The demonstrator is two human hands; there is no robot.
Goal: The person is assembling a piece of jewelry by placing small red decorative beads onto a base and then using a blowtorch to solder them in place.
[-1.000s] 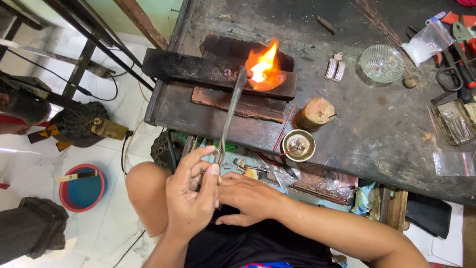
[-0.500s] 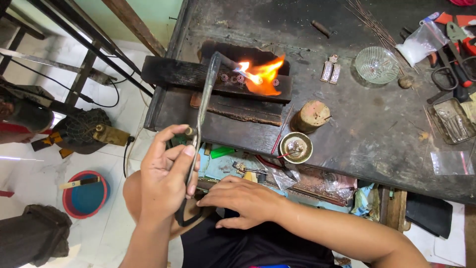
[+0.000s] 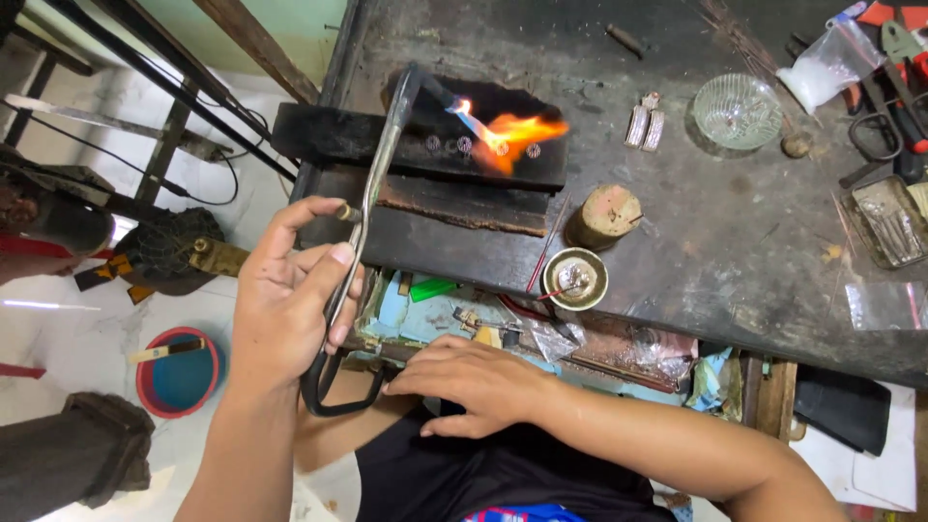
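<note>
The left hand [image 3: 290, 295] is gripping the metal torch [image 3: 372, 198]; its fingers are curling closed around the thin tube, with the thumb lying along the side and the forefinger stretching up toward a small brass knob. A black hose [image 3: 324, 391] is looping out below this hand at about 6 o'clock. The torch is running up toward 1 o'clock, and its bent tip is throwing an orange flame [image 3: 512, 135] across the black block [image 3: 425, 145] on the workbench [image 3: 735, 242]. Several small rings [image 3: 464, 145] are lying in a row on the block, and the flame is passing over them. The right hand [image 3: 474, 382] is resting flat and open in front of the body, near the edge of a cluttered drawer [image 3: 541, 333], with the fingers spread and holding nothing. Around the block, a short wooden stump [image 3: 604, 215] is standing at about 4 o'clock from the flame, and a small brass bowl [image 3: 574, 278] is sitting just below it. A glass dish [image 3: 737, 111] is standing at 3 o'clock, with two small metal pieces [image 3: 645, 124] between it and the flame. Pliers and scissors [image 3: 889, 87] are lying at the far right edge. On the floor at 8 o'clock from the left hand, a red and blue bowl [image 3: 179, 372] is sitting. Nothing is standing between the torch tip and the rings.
</note>
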